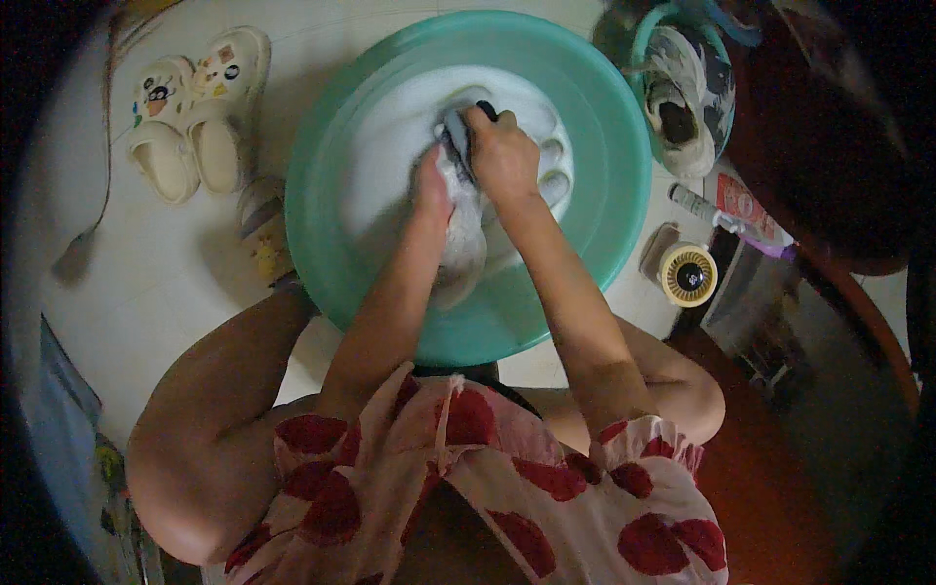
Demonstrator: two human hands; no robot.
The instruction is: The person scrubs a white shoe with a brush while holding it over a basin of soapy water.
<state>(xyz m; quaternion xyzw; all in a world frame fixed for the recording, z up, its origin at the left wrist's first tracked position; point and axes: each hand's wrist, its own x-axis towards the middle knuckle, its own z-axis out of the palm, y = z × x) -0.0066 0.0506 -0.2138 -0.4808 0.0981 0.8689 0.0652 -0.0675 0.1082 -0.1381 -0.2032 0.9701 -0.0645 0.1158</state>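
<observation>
A large green plastic basin (614,219) holds sudsy water and lies before me. Over its middle, my left hand (434,186) grips a wet, foamy shoe (464,252), whose rounded end points toward me. My right hand (504,150) is closed round a dark-handled scrubbing brush (458,135), pressed against the shoe's far part. The bristles and the far end of the shoe are partly hidden by my hands and the foam. Other rounded shapes sit in the suds right of my right hand; what they are I cannot tell.
Cream clogs (164,157) with charms stand at the left. A smaller green basin (643,36) with a pale shoe (676,117) is at the upper right. Below it lie a tube (693,202), a round yellow-rimmed device (688,275) and a red packet (740,197). My bent knees flank the large basin.
</observation>
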